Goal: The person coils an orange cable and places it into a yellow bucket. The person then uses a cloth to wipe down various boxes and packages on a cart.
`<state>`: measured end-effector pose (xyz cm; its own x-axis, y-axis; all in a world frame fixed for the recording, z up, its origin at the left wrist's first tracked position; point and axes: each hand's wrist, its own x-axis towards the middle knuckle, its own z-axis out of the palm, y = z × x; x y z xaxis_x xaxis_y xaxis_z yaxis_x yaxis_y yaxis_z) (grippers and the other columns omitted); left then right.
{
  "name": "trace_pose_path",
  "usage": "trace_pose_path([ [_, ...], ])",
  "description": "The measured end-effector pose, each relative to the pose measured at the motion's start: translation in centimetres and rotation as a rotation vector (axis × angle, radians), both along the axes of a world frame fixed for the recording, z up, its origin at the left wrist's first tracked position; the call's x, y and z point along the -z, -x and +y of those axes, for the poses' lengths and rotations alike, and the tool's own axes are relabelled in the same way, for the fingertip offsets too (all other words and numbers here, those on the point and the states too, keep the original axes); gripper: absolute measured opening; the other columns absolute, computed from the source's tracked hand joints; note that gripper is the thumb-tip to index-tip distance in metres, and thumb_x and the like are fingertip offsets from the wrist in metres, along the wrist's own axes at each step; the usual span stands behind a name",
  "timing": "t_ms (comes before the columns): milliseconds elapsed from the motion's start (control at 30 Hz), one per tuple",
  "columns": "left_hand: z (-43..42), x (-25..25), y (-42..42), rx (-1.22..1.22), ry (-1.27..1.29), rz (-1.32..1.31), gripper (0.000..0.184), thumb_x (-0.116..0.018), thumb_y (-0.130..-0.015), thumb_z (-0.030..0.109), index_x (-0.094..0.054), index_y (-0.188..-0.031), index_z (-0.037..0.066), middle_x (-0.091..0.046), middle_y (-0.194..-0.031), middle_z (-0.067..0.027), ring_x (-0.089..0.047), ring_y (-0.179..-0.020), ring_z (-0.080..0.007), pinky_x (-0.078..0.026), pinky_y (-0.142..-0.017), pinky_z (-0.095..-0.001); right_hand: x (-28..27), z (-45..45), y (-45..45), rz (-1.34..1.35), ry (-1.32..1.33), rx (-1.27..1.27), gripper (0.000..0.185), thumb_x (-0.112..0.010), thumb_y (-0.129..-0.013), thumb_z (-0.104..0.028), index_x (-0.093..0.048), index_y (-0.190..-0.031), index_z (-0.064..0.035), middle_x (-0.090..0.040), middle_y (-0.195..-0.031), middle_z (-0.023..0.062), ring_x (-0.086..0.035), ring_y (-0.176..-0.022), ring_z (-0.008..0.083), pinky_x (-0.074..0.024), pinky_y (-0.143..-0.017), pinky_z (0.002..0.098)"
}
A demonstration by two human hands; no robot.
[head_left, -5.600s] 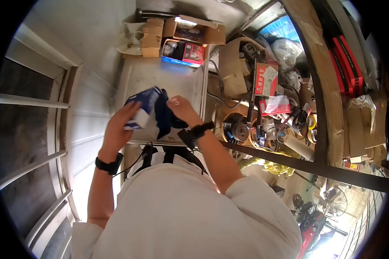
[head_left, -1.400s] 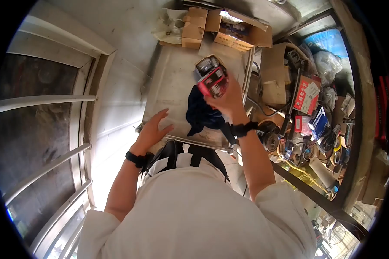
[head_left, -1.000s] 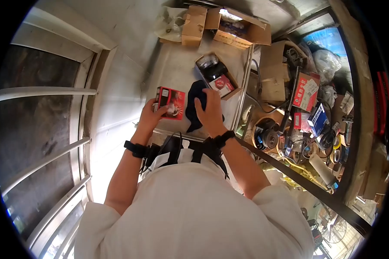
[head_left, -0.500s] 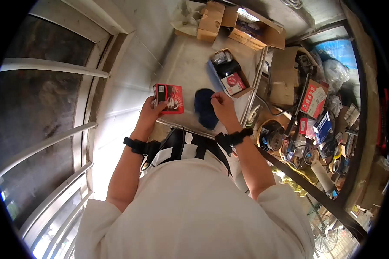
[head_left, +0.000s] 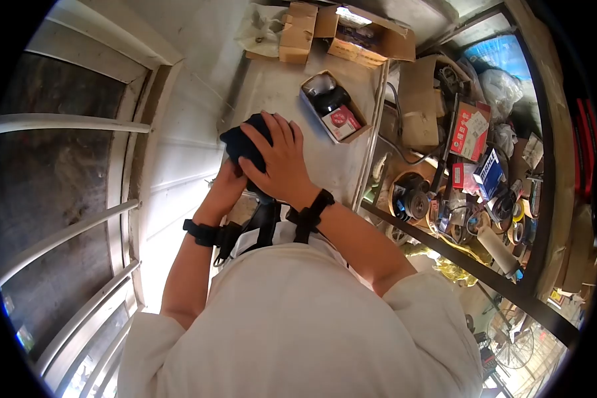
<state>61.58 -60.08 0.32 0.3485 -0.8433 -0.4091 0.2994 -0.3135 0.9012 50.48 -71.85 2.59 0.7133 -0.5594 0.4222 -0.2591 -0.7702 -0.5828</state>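
Note:
My right hand (head_left: 278, 159) lies over a dark blue cloth (head_left: 234, 140), its fingers spread and curved around it. Beneath and beside the cloth is my left hand (head_left: 227, 186), its fingers largely covered. The red box that this hand held a moment earlier is hidden now, apparently under the cloth. Beyond both hands, an open small carton (head_left: 314, 114) on the metal tabletop (head_left: 272, 86) contains a red-and-white box (head_left: 342, 121) and dark and clear-wrapped items.
Open cardboard boxes (head_left: 357, 54) stand at the table's far end. To the right, a shelf is crowded with a blue MAHLE box (head_left: 489, 174), a red box (head_left: 469, 132), a pulley-like wheel (head_left: 412, 199) and cables. A barred window (head_left: 66, 123) is on the left.
My right hand has brought the dark blue cloth leftward onto the red box in my left hand, covering it. The view has shifted slightly.

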Motion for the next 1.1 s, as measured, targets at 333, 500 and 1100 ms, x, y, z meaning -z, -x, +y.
trace_pose_path([
  [333, 2.3, -1.0, 0.6, -0.135, -0.03, 0.249, 0.057, -0.064, -0.087, 0.004, -0.036, -0.136, -0.005, -0.062, -0.109, -0.012, -0.061, -0.098, -0.0162, -0.049, -0.086, -0.028, 5.0, -6.0, 2.2, -0.095, -0.761, 0.299, 0.039, -0.052, -0.095, -0.029, -0.048, -0.119, 0.0008, -0.063, -0.106, 0.0189, -0.063, -0.09, 0.0308, -0.0474, -0.083, 0.0405],
  [500, 1.4, -1.1, -1.2, -0.198, -0.037, 0.213, 0.055, -0.061, -0.089, 0.005, -0.035, -0.137, -0.003, -0.062, -0.115, -0.0135, -0.061, -0.104, -0.0193, -0.049, -0.091, -0.0294, 0.8, -2.6, 3.6, -0.407, -1.045, 0.126, 0.043, -0.054, -0.093, -0.021, -0.041, -0.128, 0.0014, -0.057, -0.108, 0.0131, -0.054, -0.098, 0.0198, -0.0431, -0.09, 0.0332],
  [1100, -0.7, -3.9, -1.0, -0.129, 0.116, 0.186, 0.054, -0.057, -0.087, -0.005, -0.036, -0.136, -0.001, -0.059, -0.12, -0.0141, -0.057, -0.112, -0.02, -0.046, -0.097, -0.0334, 10.8, -7.6, 0.3, -0.258, -1.059, 0.293, 0.036, -0.047, -0.095, -0.019, -0.052, -0.123, 0.0018, -0.056, -0.121, 0.0213, -0.052, -0.116, 0.0356, -0.0388, -0.103, 0.0396],
])
